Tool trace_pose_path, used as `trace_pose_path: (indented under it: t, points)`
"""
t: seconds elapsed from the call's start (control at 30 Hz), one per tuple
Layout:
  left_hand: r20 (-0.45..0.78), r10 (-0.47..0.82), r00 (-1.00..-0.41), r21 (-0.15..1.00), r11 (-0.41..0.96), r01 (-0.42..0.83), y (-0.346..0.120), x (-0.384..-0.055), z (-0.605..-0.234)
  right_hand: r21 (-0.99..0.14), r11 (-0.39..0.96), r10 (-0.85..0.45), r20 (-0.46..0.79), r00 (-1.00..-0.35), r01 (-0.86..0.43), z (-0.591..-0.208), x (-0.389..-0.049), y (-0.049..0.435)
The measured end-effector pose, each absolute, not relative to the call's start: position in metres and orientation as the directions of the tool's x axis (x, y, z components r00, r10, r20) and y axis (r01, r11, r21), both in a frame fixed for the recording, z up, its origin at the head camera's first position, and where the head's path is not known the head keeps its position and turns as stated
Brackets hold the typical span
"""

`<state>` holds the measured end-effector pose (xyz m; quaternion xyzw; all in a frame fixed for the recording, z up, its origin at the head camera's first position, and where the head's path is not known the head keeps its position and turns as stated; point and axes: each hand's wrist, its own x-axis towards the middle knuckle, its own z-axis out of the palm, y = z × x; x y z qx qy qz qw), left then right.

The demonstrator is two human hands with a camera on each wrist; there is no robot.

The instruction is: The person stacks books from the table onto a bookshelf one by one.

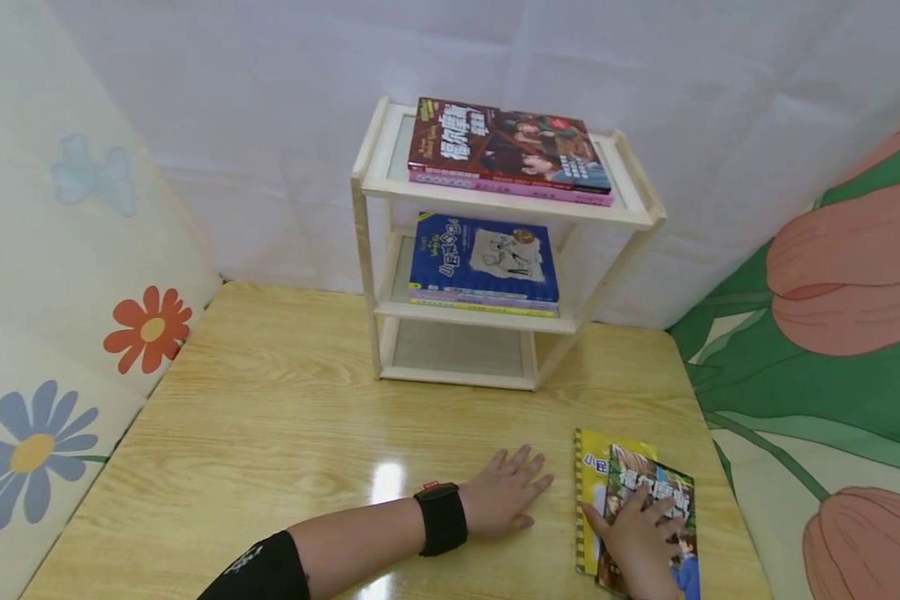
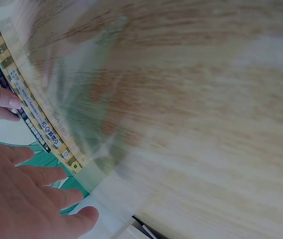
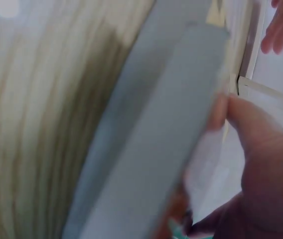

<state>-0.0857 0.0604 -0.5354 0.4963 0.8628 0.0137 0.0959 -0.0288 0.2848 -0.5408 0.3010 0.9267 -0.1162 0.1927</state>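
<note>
In the head view my right hand (image 1: 640, 537) rests with fingers spread on a dark green comic book (image 1: 687, 500). That book lies partly over a yellow spiral-patterned book (image 1: 592, 517) on the table's right side. The left wrist view shows the right thumb (image 2: 9, 102) against the dark book's spine, with the yellow spine (image 2: 37, 112) beside it. Pale grey page edges (image 3: 146, 139) fill the middle of the right wrist view, blurred. My left hand (image 1: 502, 496) is held out with fingers spread, over the table just left of the yellow book.
A small three-tier wooden shelf (image 1: 465, 383) stands at the back of the table (image 1: 270, 400). On its top tier a red-brown book (image 1: 506, 146) lies on a pink one. A blue book (image 1: 487, 258) tops a stack on the middle tier. Flower-printed cloth hangs at both sides.
</note>
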Motion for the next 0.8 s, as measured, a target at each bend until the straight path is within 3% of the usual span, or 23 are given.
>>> trace_pose_path:
  t: [0.33, 0.5, 0.8]
  points:
    - [-0.126, 0.84, -0.527, 0.084, 0.539, 0.838, 0.054, -0.087, -0.525, -0.208, 0.868, 0.351, -0.384, -0.854, 0.451, -0.535, -0.035, 0.262]
    - [-0.082, 0.841, -0.535, 0.067, 0.54, 0.839, 0.055, -0.088, -0.525, -0.242, 0.905, 0.275, -0.295, -0.915, 0.35, -0.534, -0.034, 0.245]
    - [0.026, 0.862, -0.506, -0.038, 0.506, 0.861, 0.055, -0.097, -0.535, -0.448, 0.89, 0.056, -0.085, -0.995, 0.088, -0.532, -0.032, 0.226]
